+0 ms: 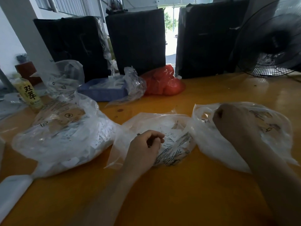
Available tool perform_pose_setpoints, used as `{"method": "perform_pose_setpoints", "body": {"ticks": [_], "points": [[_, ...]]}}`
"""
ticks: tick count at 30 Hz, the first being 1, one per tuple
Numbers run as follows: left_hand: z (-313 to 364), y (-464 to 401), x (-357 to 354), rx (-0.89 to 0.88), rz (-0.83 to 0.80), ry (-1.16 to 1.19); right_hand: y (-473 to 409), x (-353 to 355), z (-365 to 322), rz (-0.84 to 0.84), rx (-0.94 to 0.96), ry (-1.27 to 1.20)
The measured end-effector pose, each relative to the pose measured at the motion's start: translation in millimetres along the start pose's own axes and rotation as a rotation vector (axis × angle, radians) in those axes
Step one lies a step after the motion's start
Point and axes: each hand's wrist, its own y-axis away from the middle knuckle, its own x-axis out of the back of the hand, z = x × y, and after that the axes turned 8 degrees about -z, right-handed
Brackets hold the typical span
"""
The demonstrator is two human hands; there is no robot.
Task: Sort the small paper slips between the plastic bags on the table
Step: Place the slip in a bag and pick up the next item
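An orange table (187,193) is seen spread with plastic bags, backed by three dark wrapped bundles (136,41) stood upright along its far edge and a black fan (275,41) at the far right. The biggest clear bag (61,136), stuffed with white slips, is slumped at the left; a second clear bag (241,136) is held up at the right, and a flatter middle bag (162,141) is laid between them. A red bag (162,82) and a blue tray (104,90) are set further back, with a yellow-labelled bottle (30,95) at the far left. The right hand (236,124) is pushed into the right-hand bag, its fingers hidden, so its grip cannot be told. The left hand (146,145) is curled at the middle bag's mouth, where printed paper slips (171,137) are piled; whether one is pinched cannot be made out.
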Motion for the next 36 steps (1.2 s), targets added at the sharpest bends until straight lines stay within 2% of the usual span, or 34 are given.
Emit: {"method": "perform_pose_setpoints", "body": {"ticks": [4, 6, 9, 10, 13, 17, 20, 22, 25, 27, 30, 32, 36], "points": [[-6, 4, 2, 0.066, 0.007, 0.149, 4, 6, -7, 0.067, 0.047, -0.207], [-5, 6, 3, 0.092, -0.034, 0.191, 4, 8, -10, 0.063, 0.026, -0.419], [-3, 10, 7, 0.071, -0.158, 0.095, 4, 9, -12, 0.084, -0.009, -0.695], [0, 12, 9, 0.05, -0.206, 0.025, 4, 7, -12, 0.103, 0.01, -0.652], [0, 16, 12, 0.014, -0.355, -0.088, 2, -1, -6, 0.148, 0.09, -0.292], [-2, 17, 14, 0.008, -0.422, -0.073, -3, -6, 5, -0.12, 0.028, -0.016], [-1, 14, 16, 0.021, -0.432, -0.011, -5, 0, 10, -0.154, 0.023, -0.066], [-2, 12, 15, 0.047, -0.367, 0.041, -5, 6, 10, -0.033, 0.035, -0.225], [-2, 10, 13, 0.058, -0.213, 0.202, 7, 14, -8, 0.295, 0.199, -0.325], [1, 7, 12, 0.085, -0.166, 0.394, 22, 14, -32, 0.377, 0.416, -0.373], [4, 3, 10, 0.233, -0.246, 0.725, 46, -4, -63, 0.173, 0.786, -0.421], [2, 3, 9, 0.271, -0.299, 0.824, 54, -18, -74, 0.044, 0.938, -0.397], [-6, 8, 10, 0.239, -0.227, 0.962, 55, -33, -76, -0.051, 0.936, -0.421]]}}
